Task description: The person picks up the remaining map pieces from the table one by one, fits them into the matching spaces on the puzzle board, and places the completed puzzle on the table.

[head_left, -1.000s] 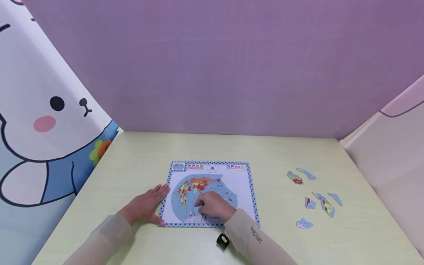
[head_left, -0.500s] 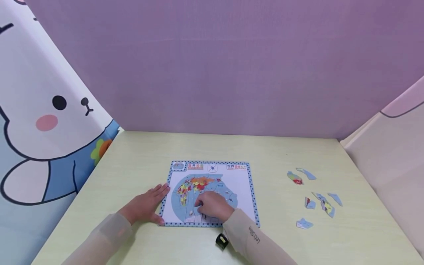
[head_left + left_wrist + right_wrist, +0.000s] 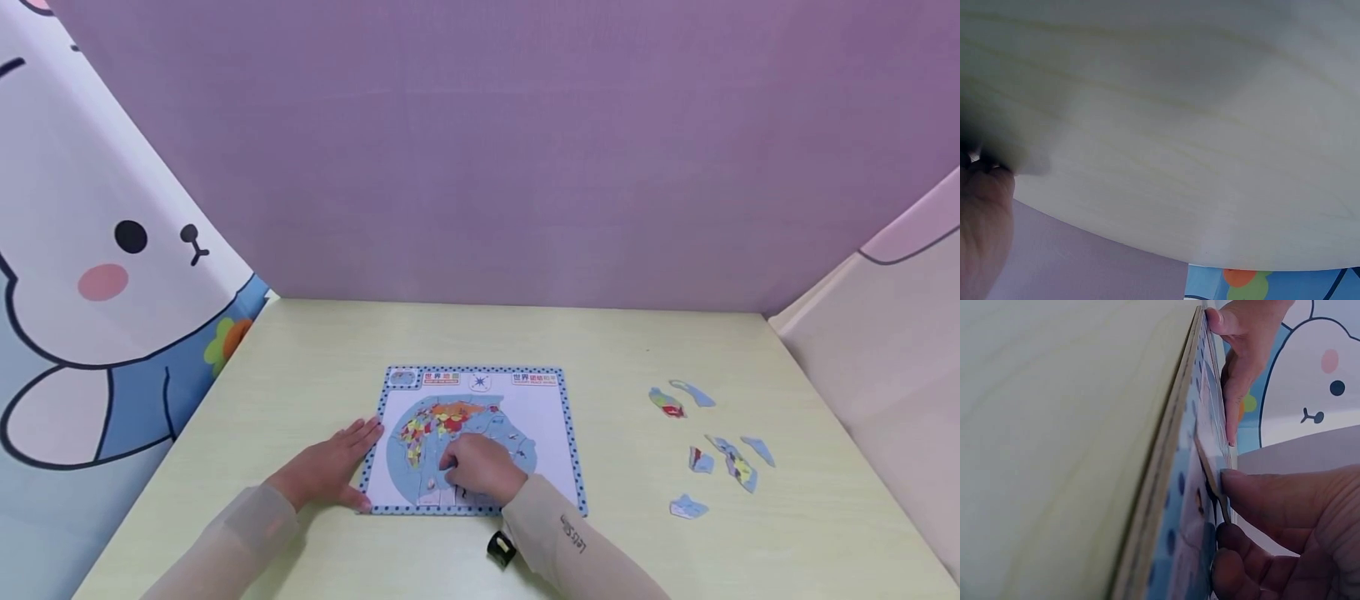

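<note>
A world map jigsaw board (image 3: pixel 553 425) with a dotted blue border lies flat on the table. My left hand (image 3: pixel 326 468) rests at its left edge, fingers extended and thumb near the lower left corner. Over the lower middle of the map, my right hand (image 3: pixel 483 467) has curled fingers. In the right wrist view, its thumb and fingers pinch a thin puzzle piece (image 3: pixel 1205 459), which is tilted up from the board surface. Part of the map is hidden under this hand. The left wrist view shows only the edge of a hand (image 3: pixel 985 219) at its left side.
Several loose pieces lie on the table right of the board, among them a green and red piece (image 3: pixel 667 404), a yellow and blue one (image 3: pixel 738 464) and a light blue one (image 3: pixel 688 507). A small black object (image 3: pixel 501 549) is beside the right cuff. A purple panel (image 3: pixel 510 167) stands behind.
</note>
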Motion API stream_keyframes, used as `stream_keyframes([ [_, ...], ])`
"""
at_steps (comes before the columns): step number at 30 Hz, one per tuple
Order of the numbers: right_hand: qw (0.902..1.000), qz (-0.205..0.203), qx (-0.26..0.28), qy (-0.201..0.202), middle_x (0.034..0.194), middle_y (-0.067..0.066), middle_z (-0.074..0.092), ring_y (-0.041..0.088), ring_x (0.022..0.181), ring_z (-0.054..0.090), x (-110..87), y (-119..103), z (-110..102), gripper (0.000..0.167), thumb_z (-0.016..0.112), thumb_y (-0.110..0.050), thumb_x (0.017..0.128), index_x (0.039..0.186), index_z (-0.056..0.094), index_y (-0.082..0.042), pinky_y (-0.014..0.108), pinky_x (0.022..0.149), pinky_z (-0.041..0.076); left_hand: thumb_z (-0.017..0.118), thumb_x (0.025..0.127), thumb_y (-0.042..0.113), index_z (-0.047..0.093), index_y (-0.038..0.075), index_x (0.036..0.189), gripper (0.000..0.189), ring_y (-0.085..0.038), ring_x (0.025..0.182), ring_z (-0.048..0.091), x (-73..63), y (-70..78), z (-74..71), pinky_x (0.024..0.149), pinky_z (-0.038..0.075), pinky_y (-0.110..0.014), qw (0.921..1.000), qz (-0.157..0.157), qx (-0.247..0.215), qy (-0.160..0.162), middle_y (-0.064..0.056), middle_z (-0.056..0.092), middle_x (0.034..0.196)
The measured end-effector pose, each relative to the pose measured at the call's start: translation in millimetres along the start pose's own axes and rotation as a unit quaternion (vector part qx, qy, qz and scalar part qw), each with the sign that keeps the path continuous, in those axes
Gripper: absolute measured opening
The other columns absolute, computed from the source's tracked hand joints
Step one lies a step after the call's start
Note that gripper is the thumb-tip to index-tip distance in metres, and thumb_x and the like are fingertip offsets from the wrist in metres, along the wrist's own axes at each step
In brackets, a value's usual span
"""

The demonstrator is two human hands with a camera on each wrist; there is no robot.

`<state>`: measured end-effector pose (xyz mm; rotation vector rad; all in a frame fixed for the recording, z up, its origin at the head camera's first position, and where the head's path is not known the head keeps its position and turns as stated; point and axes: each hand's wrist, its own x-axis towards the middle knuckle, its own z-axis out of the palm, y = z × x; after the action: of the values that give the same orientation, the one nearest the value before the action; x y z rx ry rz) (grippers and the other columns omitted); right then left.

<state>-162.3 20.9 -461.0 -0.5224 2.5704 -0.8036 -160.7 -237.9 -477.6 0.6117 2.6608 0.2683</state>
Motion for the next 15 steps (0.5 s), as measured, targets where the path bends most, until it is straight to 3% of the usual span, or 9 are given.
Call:
stream_keyframes([
  [15, 0.9997, -0.004, -0.016, 0.016, 0.084, -0.008, 0.067, 0.008, 0.074, 0.054, 0.4, -0.1, 3.2, 0.006, 0.076, -0.012, 0.081, 0.085, 0.076, -0.016, 0.027, 0.073, 0.049, 0.076, 0.069, 0.058, 0.024, 0.002, 0.151, 0.112, -0.037, 0.144, 0.013, -0.2, -3.2, 1.4, 0.113, 0.020, -0.052, 1.0000, -0.002, -0.009, -0.002, -0.014, 0.020, 0.158],
])
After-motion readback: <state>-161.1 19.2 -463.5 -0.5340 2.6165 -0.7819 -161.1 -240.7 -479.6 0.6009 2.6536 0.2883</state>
